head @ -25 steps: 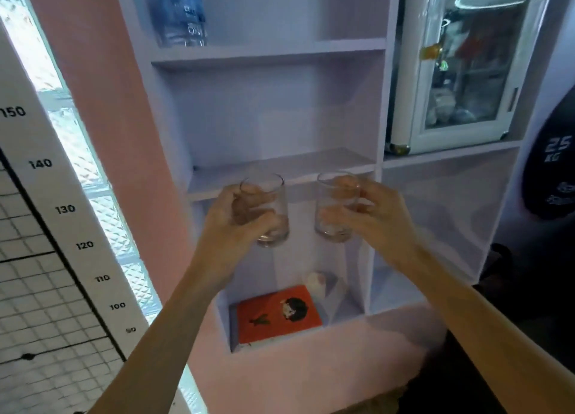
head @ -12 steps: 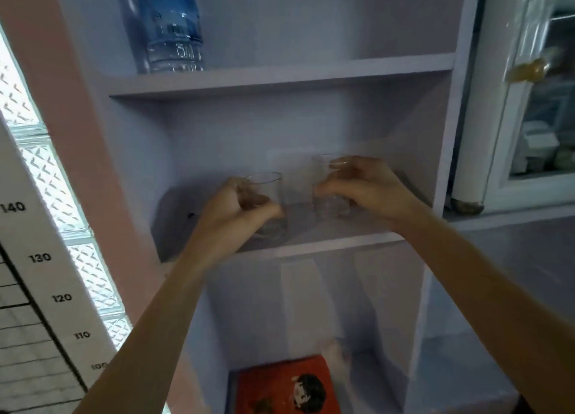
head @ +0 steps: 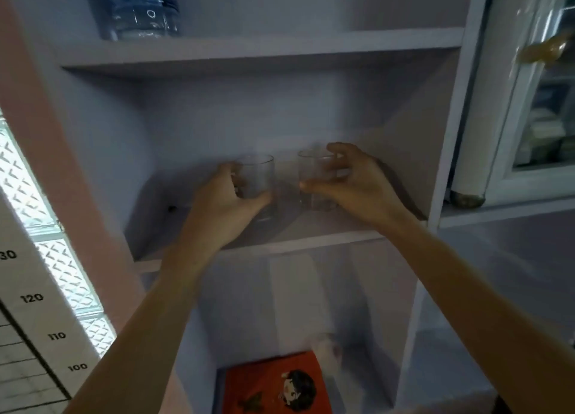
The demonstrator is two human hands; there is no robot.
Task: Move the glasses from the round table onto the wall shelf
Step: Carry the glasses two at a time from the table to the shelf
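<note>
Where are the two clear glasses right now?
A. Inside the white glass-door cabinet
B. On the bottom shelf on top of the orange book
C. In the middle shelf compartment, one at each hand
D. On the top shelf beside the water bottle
C. The left glass and right glass stand side by side on the middle shelf, with the left hand and right hand around them.
</note>
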